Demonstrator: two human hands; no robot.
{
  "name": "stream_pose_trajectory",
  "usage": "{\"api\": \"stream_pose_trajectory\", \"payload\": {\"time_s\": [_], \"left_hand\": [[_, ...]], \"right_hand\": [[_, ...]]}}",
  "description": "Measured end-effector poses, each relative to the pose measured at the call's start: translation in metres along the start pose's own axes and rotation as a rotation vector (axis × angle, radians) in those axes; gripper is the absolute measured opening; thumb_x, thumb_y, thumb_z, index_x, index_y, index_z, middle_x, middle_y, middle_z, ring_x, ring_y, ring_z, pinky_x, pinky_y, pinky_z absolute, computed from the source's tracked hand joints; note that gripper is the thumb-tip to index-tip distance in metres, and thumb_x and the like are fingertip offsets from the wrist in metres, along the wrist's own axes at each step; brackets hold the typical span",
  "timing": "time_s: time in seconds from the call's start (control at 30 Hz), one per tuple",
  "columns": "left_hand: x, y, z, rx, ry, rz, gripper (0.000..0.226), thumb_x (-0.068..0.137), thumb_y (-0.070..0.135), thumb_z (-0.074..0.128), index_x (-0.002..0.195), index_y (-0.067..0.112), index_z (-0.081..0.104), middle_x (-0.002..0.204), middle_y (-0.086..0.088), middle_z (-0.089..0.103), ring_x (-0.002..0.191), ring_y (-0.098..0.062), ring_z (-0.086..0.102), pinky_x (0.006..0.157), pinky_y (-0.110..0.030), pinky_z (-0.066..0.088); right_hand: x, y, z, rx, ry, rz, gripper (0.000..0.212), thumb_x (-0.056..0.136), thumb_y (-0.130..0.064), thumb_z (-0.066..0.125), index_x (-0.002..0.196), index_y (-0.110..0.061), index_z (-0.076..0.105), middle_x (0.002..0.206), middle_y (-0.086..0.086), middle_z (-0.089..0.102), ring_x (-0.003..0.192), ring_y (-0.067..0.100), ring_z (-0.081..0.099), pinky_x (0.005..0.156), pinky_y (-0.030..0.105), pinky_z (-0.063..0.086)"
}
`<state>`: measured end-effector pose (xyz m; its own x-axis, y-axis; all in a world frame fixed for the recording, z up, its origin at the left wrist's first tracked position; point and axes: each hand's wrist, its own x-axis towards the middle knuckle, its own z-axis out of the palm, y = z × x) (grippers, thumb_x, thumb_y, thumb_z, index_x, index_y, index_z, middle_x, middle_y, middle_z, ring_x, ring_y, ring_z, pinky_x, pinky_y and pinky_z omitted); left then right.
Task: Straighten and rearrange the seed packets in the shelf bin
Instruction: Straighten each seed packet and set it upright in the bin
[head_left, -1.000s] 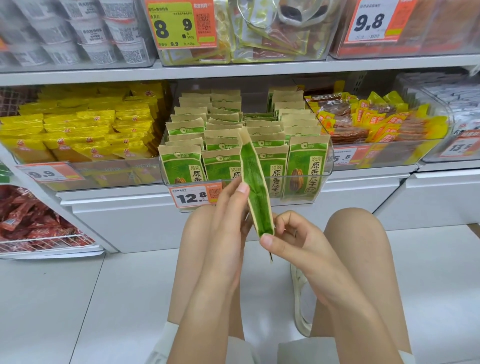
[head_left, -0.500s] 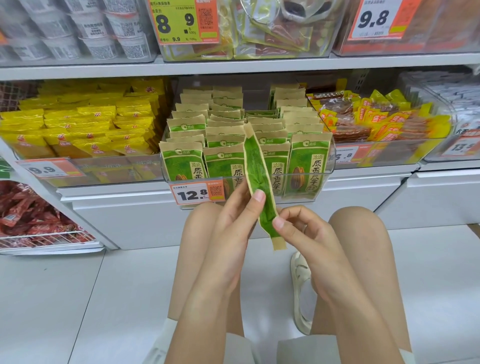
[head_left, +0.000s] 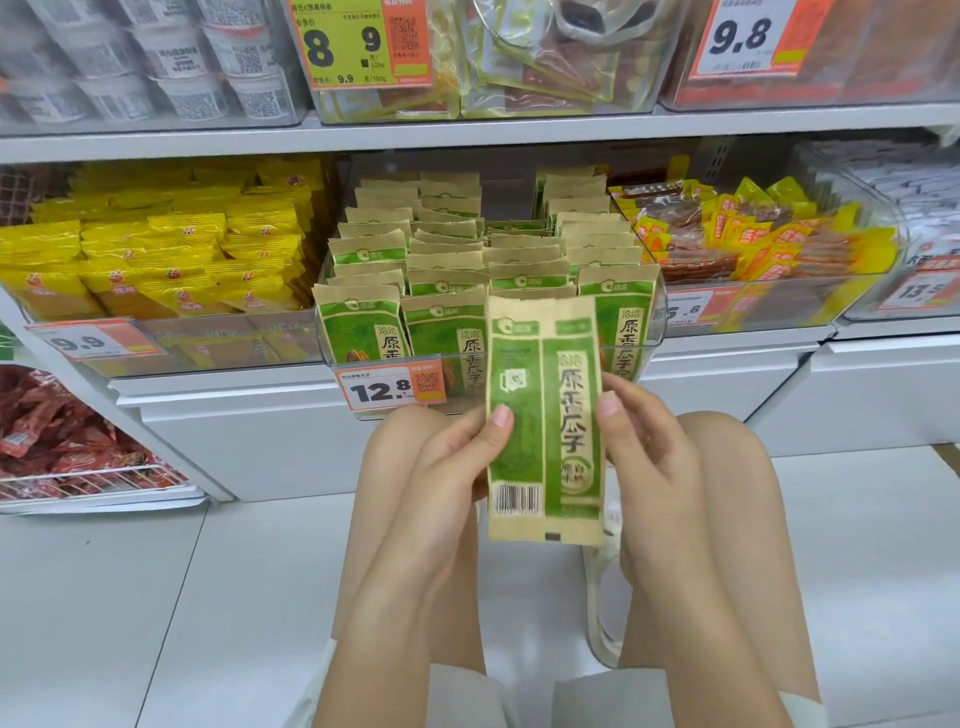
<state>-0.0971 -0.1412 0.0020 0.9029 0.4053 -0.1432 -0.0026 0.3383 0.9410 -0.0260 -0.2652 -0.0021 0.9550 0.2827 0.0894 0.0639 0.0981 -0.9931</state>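
Seed packet (head_left: 545, 415) upright, back face showing, below clear bin (head_left: 655, 332). Left hand (head_left: 457, 467) pinches its 9 o'clock edge, right hand (head_left: 644, 447) its 3 o'clock edge. Rear fingers probably curled, hidden.

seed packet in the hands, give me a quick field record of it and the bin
held packet: green and tan seed packet, upright, barcode side facing the camera
left hand: left hand pinches its left edge
right hand: right hand pinches its right edge
bin: clear shelf bin behind it, holding rows of matching packets standing upright
price tag: 12.8 tag on the bin front
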Motion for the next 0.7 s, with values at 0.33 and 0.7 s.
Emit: {"api": "stream_pose_trajectory", "payload": {"time_s": [0.33,0.7], "left_hand": [[0.006,-0.008,0.006,0.190,0.039,0.116,0.037,0.091,0.001,0.065,0.123,0.016,0.056,0.113,-0.003,0.072,0.108,-0.016,0.067,0.094,-0.027,0.053],[0.005,-0.013,0.026,0.601,0.342,0.347,0.025,0.086,0.046,0.068,0.090,0.032,0.048,0.081,0.007,0.063,0.071,-0.013,0.058,0.058,-0.030,0.042]], "right_hand": [[0.002,-0.004,-0.001,0.112,0.155,0.025,0.023,0.091,-0.016,0.064,0.071,-0.024,0.073,0.072,0.001,0.073,0.069,0.017,0.067,0.065,0.030,0.054],[-0.005,-0.004,0.009,-0.020,0.092,-0.038,0.012,0.080,-0.028,0.067,0.076,-0.018,0.074,0.075,0.004,0.073,0.075,0.017,0.066,0.074,0.037,0.054]]}}
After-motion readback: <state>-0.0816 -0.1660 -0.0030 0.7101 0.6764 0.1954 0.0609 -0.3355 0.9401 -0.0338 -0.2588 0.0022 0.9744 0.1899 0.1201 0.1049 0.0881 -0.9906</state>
